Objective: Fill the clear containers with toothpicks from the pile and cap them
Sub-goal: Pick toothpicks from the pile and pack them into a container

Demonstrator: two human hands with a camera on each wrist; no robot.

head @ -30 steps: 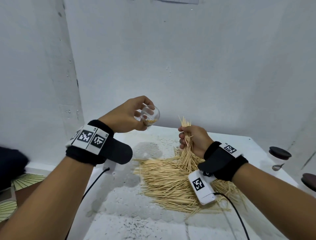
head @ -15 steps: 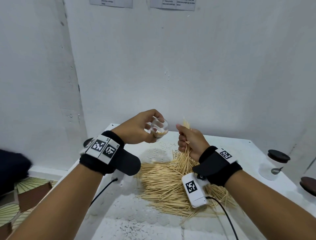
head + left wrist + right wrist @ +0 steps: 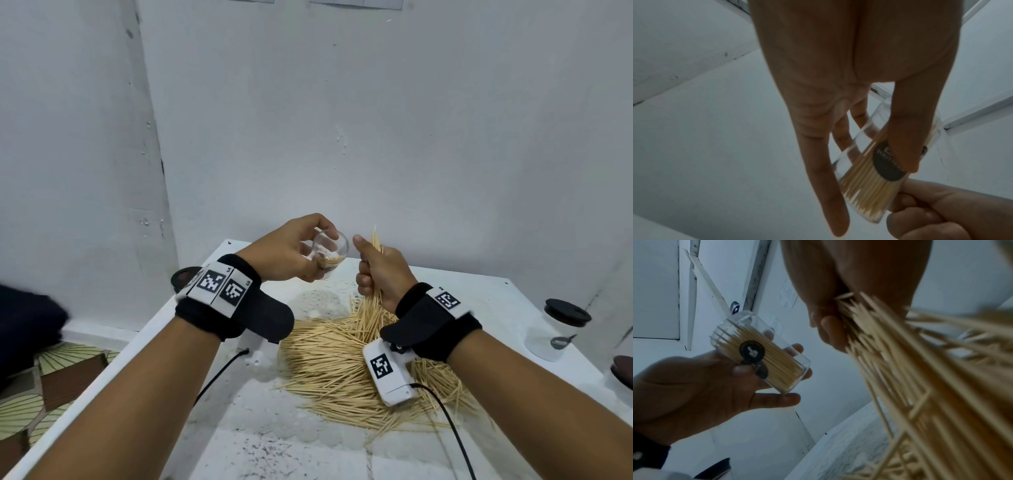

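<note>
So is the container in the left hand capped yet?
Not capped: the clear container shows an open mouth tilted toward the bunch of toothpicks, already partly filled.

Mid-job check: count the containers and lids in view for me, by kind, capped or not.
1 uncapped container, held in the left hand
2 capped: black-lidded container, and brown-lidded container, cut off by the frame
1 loose dark lid, partly hidden behind the left wrist
Total: 4

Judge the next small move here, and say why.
Probably bring the right hand over and slide its toothpick bundle into the clear container. The left hand holds it uncapped, mouth tilted toward the bundle, only partly filled, and the two hands are nearly touching.
</note>
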